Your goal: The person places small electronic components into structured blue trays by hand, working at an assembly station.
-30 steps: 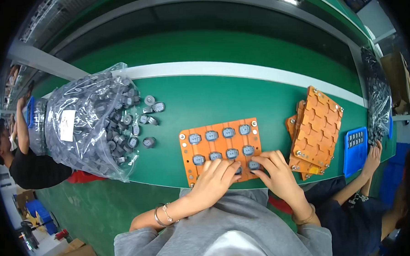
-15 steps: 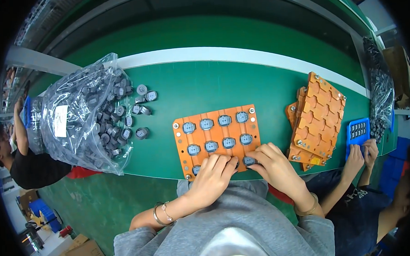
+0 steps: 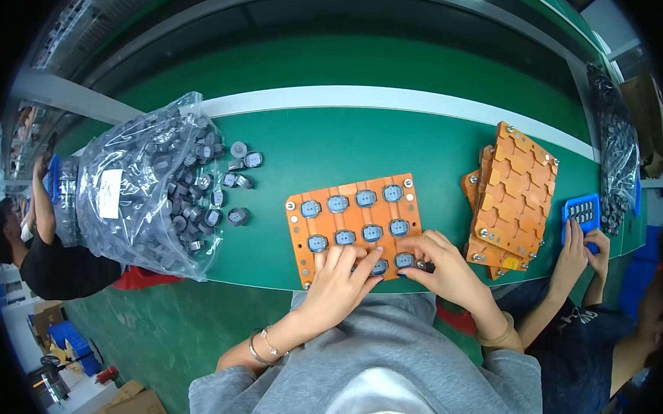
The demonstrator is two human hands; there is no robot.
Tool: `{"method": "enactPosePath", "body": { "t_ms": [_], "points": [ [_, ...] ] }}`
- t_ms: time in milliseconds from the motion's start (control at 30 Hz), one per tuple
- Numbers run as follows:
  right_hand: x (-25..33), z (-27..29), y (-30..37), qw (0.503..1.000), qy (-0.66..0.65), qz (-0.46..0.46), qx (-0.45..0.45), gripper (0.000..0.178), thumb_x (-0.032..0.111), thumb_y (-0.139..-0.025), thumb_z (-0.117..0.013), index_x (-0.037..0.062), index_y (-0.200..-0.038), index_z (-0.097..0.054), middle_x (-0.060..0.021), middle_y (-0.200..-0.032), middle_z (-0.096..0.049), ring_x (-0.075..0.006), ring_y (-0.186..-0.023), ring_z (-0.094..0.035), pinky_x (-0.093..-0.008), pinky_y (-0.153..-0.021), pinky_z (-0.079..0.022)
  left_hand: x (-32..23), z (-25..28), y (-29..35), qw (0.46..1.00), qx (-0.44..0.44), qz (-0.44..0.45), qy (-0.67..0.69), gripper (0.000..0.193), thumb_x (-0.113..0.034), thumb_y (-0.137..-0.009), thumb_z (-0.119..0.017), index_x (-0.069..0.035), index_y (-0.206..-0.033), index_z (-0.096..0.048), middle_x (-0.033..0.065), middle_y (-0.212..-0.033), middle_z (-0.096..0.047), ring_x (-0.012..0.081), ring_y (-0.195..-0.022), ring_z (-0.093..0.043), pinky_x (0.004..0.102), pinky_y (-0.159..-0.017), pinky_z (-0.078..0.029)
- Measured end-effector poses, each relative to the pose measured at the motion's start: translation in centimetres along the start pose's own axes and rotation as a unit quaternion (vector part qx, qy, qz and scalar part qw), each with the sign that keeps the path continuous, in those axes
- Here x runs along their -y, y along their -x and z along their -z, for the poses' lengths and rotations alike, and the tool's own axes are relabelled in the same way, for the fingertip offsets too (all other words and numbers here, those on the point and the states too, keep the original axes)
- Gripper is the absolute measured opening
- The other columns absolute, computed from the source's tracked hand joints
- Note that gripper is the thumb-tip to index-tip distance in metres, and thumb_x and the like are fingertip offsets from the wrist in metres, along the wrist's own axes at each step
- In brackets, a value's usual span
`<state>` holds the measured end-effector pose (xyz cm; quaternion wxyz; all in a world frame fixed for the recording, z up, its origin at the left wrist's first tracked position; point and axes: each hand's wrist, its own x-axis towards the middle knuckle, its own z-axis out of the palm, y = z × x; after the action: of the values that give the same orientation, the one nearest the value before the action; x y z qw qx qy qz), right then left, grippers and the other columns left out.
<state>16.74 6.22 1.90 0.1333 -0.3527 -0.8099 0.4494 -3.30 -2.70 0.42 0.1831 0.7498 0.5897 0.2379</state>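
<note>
Tray [image 3: 354, 224] now sits closer to me than 1 s ago, its near edge at the counter [image 3: 307, 156] rim. All 3 rows look filled, so loading seems nearly done. My left hand [image 3: 342, 277] lies fingers spread over the front row; my right hand [image 3: 441, 265] pinches a cap [image 3: 404, 260] there. Tray lies flat, long axis left-right, slightly rising rightward. Bag [image 3: 142, 189] of caps is left of the tray.
</note>
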Motion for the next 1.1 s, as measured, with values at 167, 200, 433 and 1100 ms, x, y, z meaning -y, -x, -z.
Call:
{"method": "enactPosePath", "body": {
  "t_ms": [167, 200, 433, 1100],
  "points": [
    [0.5, 1.6, 1.0, 0.992, -0.101, -0.07, -0.001, 0.092, 0.01, -0.065, -0.083, 0.0091, -0.138, -0.027, -0.0022, -0.079, -0.045, -0.0106, -0.066, -0.044, -0.0232, -0.058, -0.039, -0.2, 0.5, 0.9, 0.998, 0.01, -0.032, -0.062, 0.056, -0.026, -0.073, -0.073, -0.011, -0.124, -0.054, 0.0031, -0.117, -0.052, 0.0203, -0.105, -0.047, 0.0369, -0.087, -0.032],
    [0.5, 1.9, 1.1, 0.995, -0.089, -0.049, -0.006, 0.102, 0.011, -0.065, -0.084, 0.0096, -0.142, -0.019, -0.0016, -0.079, -0.045, -0.009, -0.065, -0.043, -0.0218, -0.057, -0.038, -0.1, 0.2, 1.0, 0.993, 0.004, -0.058, -0.099, 0.057, -0.028, -0.073, -0.073, -0.011, -0.124, -0.054, 0.0032, -0.121, -0.052, 0.0195, -0.11, -0.047, 0.0372, -0.089, -0.031],
    [0.9, 2.9, 1.6, 0.993, -0.1, -0.023, -0.057, 0.086, 0.002, -0.073, -0.074, 0.0052, -0.141, -0.021, -0.002, -0.078, -0.047, -0.0072, -0.065, -0.044, -0.02, -0.057, -0.037, 0.3, -0.8, 1.4, 0.985, -0.012, -0.078, -0.154, 0.052, -0.024, -0.077, -0.068, -0.007, -0.124, -0.055, 0.005, -0.122, -0.054, 0.0222, -0.115, -0.05, 0.038, -0.092, -0.037],
    [0.5, -0.5, 1.8, 0.982, -0.17, -0.084, -0.019, 0.064, 0.007, -0.081, -0.066, 0.0049, -0.137, -0.034, -0.0048, -0.078, -0.053, -0.0125, -0.063, -0.049, -0.0257, -0.057, -0.043, 13.1, 1.4, -19.8, 0.986, -0.053, -0.112, -0.112, 0.044, -0.014, -0.086, -0.057, -0.003, -0.128, -0.052, 0.0132, -0.129, -0.053, 0.0296, -0.127, -0.043, 0.0424, -0.106, -0.032]
  ]
}}
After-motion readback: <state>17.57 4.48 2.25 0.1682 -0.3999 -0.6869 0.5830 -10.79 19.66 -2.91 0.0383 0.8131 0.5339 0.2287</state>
